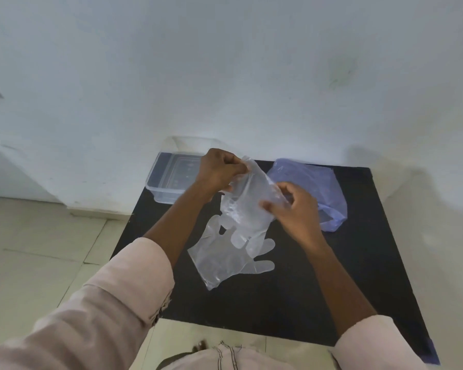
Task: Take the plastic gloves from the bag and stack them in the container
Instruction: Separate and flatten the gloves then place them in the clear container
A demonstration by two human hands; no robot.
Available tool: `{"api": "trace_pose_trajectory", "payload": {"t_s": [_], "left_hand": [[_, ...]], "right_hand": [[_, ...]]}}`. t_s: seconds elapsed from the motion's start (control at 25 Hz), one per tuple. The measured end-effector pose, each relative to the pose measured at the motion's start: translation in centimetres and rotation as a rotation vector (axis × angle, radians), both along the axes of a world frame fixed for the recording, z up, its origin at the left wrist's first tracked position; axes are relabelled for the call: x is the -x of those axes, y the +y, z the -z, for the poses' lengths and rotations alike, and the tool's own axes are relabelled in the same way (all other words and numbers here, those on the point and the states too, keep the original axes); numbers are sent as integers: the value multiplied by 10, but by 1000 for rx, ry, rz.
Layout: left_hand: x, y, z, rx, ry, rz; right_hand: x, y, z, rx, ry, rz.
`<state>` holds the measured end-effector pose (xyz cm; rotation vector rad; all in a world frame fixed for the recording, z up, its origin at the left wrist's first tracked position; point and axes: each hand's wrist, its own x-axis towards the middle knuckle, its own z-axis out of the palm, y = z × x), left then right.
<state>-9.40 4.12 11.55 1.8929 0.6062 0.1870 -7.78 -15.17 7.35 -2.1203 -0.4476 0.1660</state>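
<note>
I hold a clear plastic glove up over the black table. My left hand pinches its cuff at the top, and my right hand grips its right edge. Its fingers hang down toward a second clear glove, which lies flat on the table below. A crumpled blue plastic bag rests at the table's far right, partly behind my right hand. The clear container stands at the far left corner, its right side hidden by my left hand. What it holds is hard to tell.
A pale wall rises directly behind the table. Tiled floor lies to the left and near side. My pink sleeves reach in from the bottom of the view.
</note>
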Motion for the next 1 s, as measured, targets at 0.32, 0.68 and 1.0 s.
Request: {"api": "trace_pose_trajectory", "payload": {"t_s": [0.32, 0.68, 1.0], "left_hand": [[27, 27, 10, 167, -6, 40], [57, 88, 22, 421, -33, 275], [78, 156, 45, 607, -48, 338]], "right_hand": [[-3, 14, 4, -366, 88, 110], [16, 74, -18, -357, 309, 131], [45, 130, -17, -260, 356, 151]]}}
